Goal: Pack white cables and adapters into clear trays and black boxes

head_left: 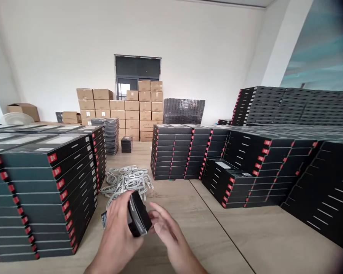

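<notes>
My left hand (118, 228) is closed around a small black box (139, 215), which is tilted above the table. A narrow seam with a grey strip runs along the side of the box facing me. My right hand (167, 228) is at the box's right edge, fingers apart and partly bent; whether its fingertips touch the box I cannot tell. Just beyond my hands lies a heap of white cables (128, 180) with plugs on their ends. Behind my left hand a dark object (103, 220) peeks out, mostly hidden.
Tall stacks of flat black boxes with red labels stand at left (31, 190), centre (177, 152) and right (274, 167). Farther back are a small black stack (127, 144), grey trays (111, 135) and brown cartons (131, 114). A seam crosses the wooden table (200, 236).
</notes>
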Tool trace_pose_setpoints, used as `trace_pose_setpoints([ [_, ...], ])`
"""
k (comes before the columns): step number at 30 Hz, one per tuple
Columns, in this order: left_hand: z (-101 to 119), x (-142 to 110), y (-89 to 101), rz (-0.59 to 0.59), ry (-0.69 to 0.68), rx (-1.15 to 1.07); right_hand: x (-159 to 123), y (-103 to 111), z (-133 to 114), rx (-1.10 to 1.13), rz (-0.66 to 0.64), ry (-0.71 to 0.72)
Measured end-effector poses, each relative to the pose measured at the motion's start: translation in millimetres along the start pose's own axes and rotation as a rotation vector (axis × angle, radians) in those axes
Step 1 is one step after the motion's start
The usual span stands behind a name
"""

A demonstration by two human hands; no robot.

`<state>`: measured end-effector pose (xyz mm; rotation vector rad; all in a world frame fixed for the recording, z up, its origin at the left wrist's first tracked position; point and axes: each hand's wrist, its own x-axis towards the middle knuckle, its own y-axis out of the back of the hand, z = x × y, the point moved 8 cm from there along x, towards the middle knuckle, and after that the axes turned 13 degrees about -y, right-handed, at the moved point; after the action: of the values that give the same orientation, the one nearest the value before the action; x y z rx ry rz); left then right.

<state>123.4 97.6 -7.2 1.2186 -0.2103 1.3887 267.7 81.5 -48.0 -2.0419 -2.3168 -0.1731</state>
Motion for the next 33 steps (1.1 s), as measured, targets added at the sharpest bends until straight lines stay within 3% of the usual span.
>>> trace_pose_setpoints([
  [3,16,-6,-23.4,-0.213,-0.173,0.116,1,3,-1,0.005,-0.029,-0.06],
  [6,25,-13,-39.9,-0.285,-0.283,0.173,2,0,-2,-0.077,-0.052,-0.092],
  [9,27,-15,-46.7,-0.313,-0.279,0.19,4,5,3,-0.16,0.031,-0.089],
  [13,26,-14,-51.4,-0.417,-0.204,0.149,7,25,16,-0.244,0.256,-0.088],
  [16,23,-15,-49.8,-0.393,-0.165,0.21,4,33,13,-0.29,0.355,-0.008],
  [19,17,-17,-45.4,-0.279,-0.126,0.34,-3,31,-8,-0.481,0.431,0.184],
  [22,17,-20,-41.8,-0.175,-0.13,0.428,-1,20,-13,-0.623,0.345,0.235],
  [27,25,-19,-41.8,-0.178,-0.174,0.467,14,16,19,-0.306,0.165,-0.031],
  [33,27,-25,-31.2,-0.289,-0.116,0.552,13,18,27,0.156,0.096,-0.135],
])
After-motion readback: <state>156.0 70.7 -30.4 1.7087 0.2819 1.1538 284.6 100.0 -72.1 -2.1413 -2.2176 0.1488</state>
